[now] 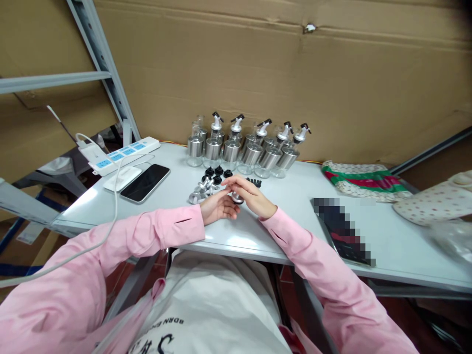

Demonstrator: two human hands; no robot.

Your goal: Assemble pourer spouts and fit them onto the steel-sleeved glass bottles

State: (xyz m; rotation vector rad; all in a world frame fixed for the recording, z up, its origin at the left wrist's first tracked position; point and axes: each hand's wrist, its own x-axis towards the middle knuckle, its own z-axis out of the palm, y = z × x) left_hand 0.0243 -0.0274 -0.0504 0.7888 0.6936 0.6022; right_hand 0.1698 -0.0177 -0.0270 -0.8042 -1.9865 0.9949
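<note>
Near the table's front edge, my left hand [220, 206] is palm up with its fingers curled; what it holds, if anything, is hidden. Over it arches my right hand [251, 193], its fingers closed around a small silver metal part [238, 198]. Just behind my left hand lies a cluster of silver pourer parts [202, 191]. Black stoppers [218, 172] stand in a group beyond the hands, and small black pieces [255, 182] lie behind my right hand. Further back are rows of glass bottles with steel sleeves [232, 151], several topped with pourers [263, 128].
At the left are a phone [145, 183], a white box-like device [123, 178] with a cable, and a power strip [127, 156]. A dark flat object [341, 228], a patterned cloth [363, 181] and a dotted bag [431, 202] lie on the right. Cardboard [236, 64] stands behind.
</note>
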